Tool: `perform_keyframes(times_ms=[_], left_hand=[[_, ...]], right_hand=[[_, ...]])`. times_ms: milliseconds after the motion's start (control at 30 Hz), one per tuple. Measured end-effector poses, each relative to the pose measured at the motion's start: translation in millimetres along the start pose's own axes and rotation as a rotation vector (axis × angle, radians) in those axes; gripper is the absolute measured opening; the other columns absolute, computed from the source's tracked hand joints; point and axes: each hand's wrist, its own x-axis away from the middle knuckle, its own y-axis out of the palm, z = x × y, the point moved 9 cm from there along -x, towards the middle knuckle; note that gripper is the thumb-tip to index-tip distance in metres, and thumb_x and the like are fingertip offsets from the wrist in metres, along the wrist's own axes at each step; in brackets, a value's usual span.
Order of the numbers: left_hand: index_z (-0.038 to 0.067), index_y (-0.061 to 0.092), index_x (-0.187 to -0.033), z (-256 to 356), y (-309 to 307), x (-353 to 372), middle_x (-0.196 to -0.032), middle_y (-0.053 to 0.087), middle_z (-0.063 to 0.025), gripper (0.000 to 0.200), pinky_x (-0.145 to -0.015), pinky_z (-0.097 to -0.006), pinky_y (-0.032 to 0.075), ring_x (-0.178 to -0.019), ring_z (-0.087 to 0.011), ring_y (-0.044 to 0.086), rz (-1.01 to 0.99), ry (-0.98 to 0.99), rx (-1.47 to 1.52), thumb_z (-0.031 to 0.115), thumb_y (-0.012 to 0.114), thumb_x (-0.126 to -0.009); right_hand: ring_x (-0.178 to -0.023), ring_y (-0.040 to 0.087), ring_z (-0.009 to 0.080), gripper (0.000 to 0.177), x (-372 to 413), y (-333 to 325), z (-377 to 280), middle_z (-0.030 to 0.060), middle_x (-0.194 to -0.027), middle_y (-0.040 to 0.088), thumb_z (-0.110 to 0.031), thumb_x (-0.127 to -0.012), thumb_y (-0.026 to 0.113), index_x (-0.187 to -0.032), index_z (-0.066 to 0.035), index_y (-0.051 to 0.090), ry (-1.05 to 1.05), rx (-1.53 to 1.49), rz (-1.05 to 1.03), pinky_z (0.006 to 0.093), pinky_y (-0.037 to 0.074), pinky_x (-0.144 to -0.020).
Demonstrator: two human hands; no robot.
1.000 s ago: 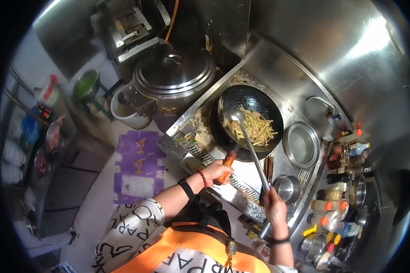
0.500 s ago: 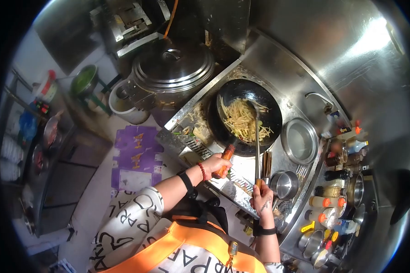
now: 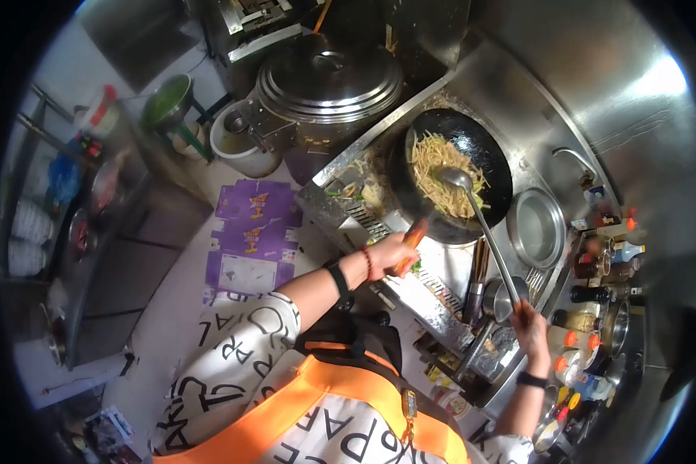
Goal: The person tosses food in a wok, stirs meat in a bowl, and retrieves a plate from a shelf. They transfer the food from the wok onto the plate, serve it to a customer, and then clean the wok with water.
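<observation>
My left hand [image 3: 390, 257] is closed around the orange-brown wooden handle [image 3: 415, 234] of a black wok [image 3: 493, 155], which sits on the stove. Pale thin strips of food [image 3: 433, 155] with some green bits lie in the wok's left and lower part. In my right hand [image 3: 529, 332] is the end of a long metal ladle [image 3: 493, 240]. Its shaft slants up and left across the wok's near rim, and its round bowl rests amid the strips. A small metal pot [image 3: 503, 300] stands just left of my right hand, partly behind the ladle.
Right of the wok stands a metal basin of water [image 3: 537, 230] below a faucet [image 3: 576, 161]. Sauce bottles and containers [image 3: 588, 294] crowd the right shelf. A large lidded pot [image 3: 329, 77] is at the back left. Flattened purple cardboard [image 3: 255, 232] lies on the floor.
The view has shifted, so the stove appears farther right and higher. My right hand has swung right and toward me, tilting the ladle. My left hand keeps its grip on the wok handle.
</observation>
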Motion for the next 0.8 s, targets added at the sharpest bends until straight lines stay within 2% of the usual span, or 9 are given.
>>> perform_keyframes(times_ms=[33, 133, 300, 367, 533, 600, 633, 667, 800], left_hand=[[0.003, 0.043, -0.082, -3.1, -0.7, 10.7, -0.056, 0.047, -0.0057, 0.009, -0.038, -0.0296, 0.039, -0.04, -0.0133, 0.047, -0.015, 0.017, -0.046, 0.005, 0.051, -0.082], [0.008, 0.039, -0.103, -39.0, -16.6, 53.0, -0.057, 0.045, -0.0054, 0.021, -0.036, -0.0284, 0.038, -0.04, -0.0138, 0.045, -0.113, -0.114, 0.044, 0.004, 0.048, -0.084], [-0.001, 0.05, -0.079, 13.8, 23.4, 30.0, -0.055, 0.051, -0.0081, 0.012, -0.038, -0.029, 0.04, -0.042, -0.016, 0.05, -0.115, 0.018, 0.042, 0.011, 0.055, -0.081], [-0.002, 0.05, -0.073, 25.3, 31.3, 9.2, -0.055, 0.052, -0.0079, 0.017, -0.039, -0.0285, 0.041, -0.041, -0.0155, 0.05, -0.001, 0.005, 0.046, 0.012, 0.056, -0.081], [-0.001, 0.05, -0.089, 25.4, 6.4, 11.0, -0.055, 0.055, -0.0081, 0.031, -0.037, -0.032, 0.045, -0.041, -0.0183, 0.055, 0.343, 0.134, -0.658, 0.029, 0.05, -0.088], [0.001, 0.055, -0.089, 26.5, 5.2, 11.7, -0.063, 0.06, -0.0096, 0.031, -0.054, -0.0352, 0.049, -0.057, -0.0228, 0.061, 0.335, 0.254, -0.89, 0.03, 0.044, -0.091], [0.004, 0.061, -0.078, 44.5, 13.8, 33.4, -0.07, 0.064, -0.0122, 0.028, -0.064, -0.0387, 0.05, -0.07, -0.0274, 0.064, 0.304, 0.342, -0.963, 0.023, 0.043, -0.088], [0.003, 0.061, -0.076, 32.4, 4.3, 9.3, -0.073, 0.063, -0.0159, 0.024, -0.065, -0.0392, 0.049, -0.07, -0.0306, 0.063, 0.323, 0.569, -1.36, 0.016, 0.044, -0.086], [0.001, 0.058, -0.083, 28.2, -62.4, 71.5, -0.081, 0.061, -0.0189, 0.02, -0.072, -0.0422, 0.047, -0.079, -0.0352, 0.06, 0.665, 0.345, -1.034, 0.016, 0.045, -0.086]], right_hand=[[-0.076, 0.063, 0.0181, 0.036, -11.9, -0.6, -25.2, 0.0195, -0.084, 0.064, -0.004, -0.08, 0.061, -0.114, 0.004, 0.053, -0.034, 0.277, 0.014, 0.0276, 0.048, -0.07], [-0.076, 0.064, 0.0196, 0.035, 6.4, -24.7, -56.5, 0.0169, -0.09, 0.065, -0.009, -0.082, 0.06, -0.113, 0.005, 0.053, -0.136, 0.172, 0.162, 0.0275, 0.048, -0.069], [-0.051, 0.045, 0.0036, 0.034, 64.3, 1.6, 13.6, -0.0013, -0.068, 0.055, -0.013, -0.085, 0.059, -0.116, -0.001, 0.053, 0.293, -0.674, 0.173, 0.0169, 0.034, -0.043], [-0.049, 0.043, 0.0031, 0.031, 46.2, 30.5, 15.1, -0.0017, -0.068, 0.054, -0.013, -0.086, 0.058, -0.114, -0.001, 0.053, 0.206, -0.734, 0.18, 0.0164, 0.031, -0.04], [-0.061, 0.049, 0.0071, 0.033, -14.9, 102.3, -8.7, 0.0036, -0.078, 0.057, -0.009, -0.089, 0.051, -0.119, 0.006, 0.049, 0.152, -0.538, 0.235, 0.0195, 0.039, -0.052], [-0.062, 0.048, 0.006, 0.032, -27.0, 125.5, 20.5, 0.0008, -0.083, 0.055, -0.011, -0.092, 0.047, -0.12, 0.003, 0.048, -0.029, -0.452, 0.252, 0.019, 0.04, -0.053], [-0.096, 0.058, 0.0237, 0.033, -22.2, 112.7, -10.6, 0.0192, -0.109, 0.06, -0.005, -0.089, 0.048, -0.12, 0.008, 0.049, 0.035, -0.348, 0.235, 0.0302, 0.044, -0.085], [-0.098, 0.058, 0.0259, 0.035, -17.1, 102.0, -39.8, 0.0199, -0.109, 0.06, -0.007, -0.089, 0.048, -0.121, 0.008, 0.047, -0.049, -0.221, 0.299, 0.0314, 0.044, -0.086], [-0.09, 0.061, 0.0281, 0.027, 23.9, 60.9, -111.3, 0.0185, -0.102, 0.062, -0.014, -0.09, 0.054, -0.111, 0.004, 0.056, -0.379, -0.094, 0.461, 0.0327, 0.049, -0.079]])
